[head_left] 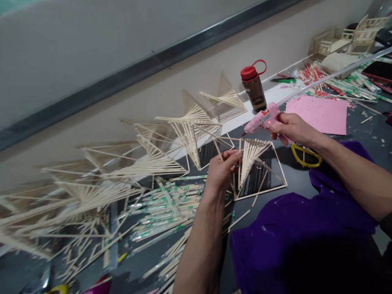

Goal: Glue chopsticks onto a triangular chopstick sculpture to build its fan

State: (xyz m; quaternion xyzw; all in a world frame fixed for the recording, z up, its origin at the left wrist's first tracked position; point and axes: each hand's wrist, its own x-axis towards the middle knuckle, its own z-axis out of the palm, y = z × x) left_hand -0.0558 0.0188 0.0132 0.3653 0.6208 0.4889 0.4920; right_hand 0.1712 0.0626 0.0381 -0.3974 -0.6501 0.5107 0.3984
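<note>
Evidently, the stick frame (249, 155) pinched in my left hand (222, 169) is largely built, just below the pink glue gun (263, 118) my right hand (289, 126) grips; what's left, I can't tell remotely. Wrapped sticks (171, 204) lie beside my left hand.

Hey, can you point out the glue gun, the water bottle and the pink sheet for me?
Glue gun (263, 119): head view, on its body.
Water bottle (256, 93): head view, on its dark side.
Pink sheet (321, 115): head view, near its middle.

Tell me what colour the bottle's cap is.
The bottle's cap is red, seen best in the head view.
</note>
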